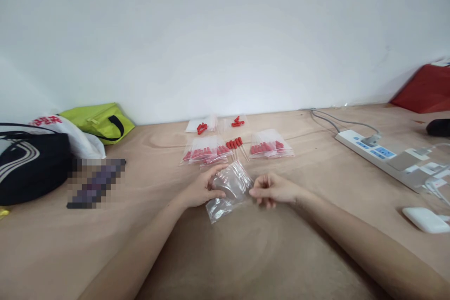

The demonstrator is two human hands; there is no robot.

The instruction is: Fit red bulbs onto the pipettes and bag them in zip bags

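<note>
Both hands meet over the wooden bench (316, 183) near its middle. The left hand (201, 191) closes its grip around a clear plastic bag (230, 190), fingers wrapped over the bag's left side. The right hand (272, 190) pinches the bag's right edge with curled fingers. Just beyond lie loose red-tipped sticks (236, 144) between filled bags (270, 146). A white power strip (378, 152) sits at the far right.
</note>
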